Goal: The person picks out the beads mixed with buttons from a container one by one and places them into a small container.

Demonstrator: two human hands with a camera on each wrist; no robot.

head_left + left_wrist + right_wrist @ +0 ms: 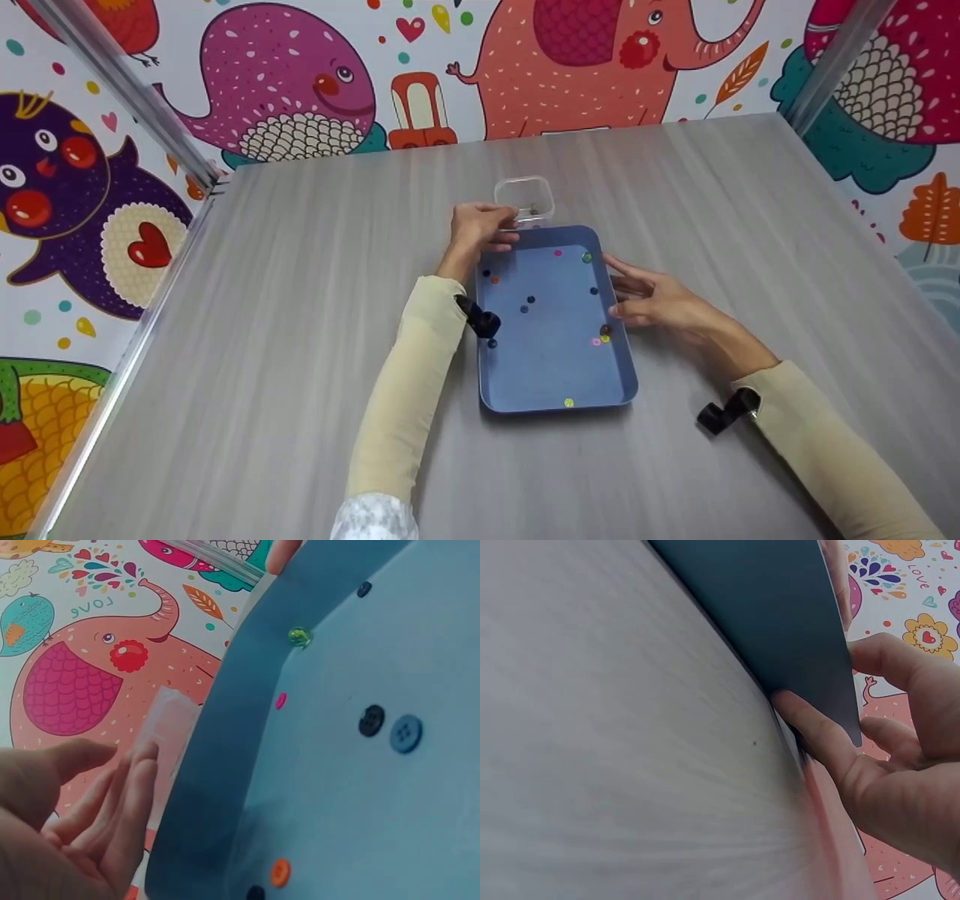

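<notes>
My left hand (484,225) is at the far left corner of a blue tray (551,375), its fingertips right at the near side of a small clear plastic box (544,191). In the left wrist view the fingers (142,787) are nearly straight, with the thumb apart from them. A few small greenish pieces (534,208) lie in the box. My right hand (660,304) holds the tray's right side, thumb at the rim and a finger low on the outer wall. Several buttons lie scattered in the tray, including an orange button (280,872) and a blue button (406,733).
A green, glassy-looking round piece (587,256) sits at the tray's far right corner, and a yellow button (568,403) lies at its near edge. The tray stands on a grey wood-grain table (300,337). Cartoon-printed panels (285,75) with metal posts border the table.
</notes>
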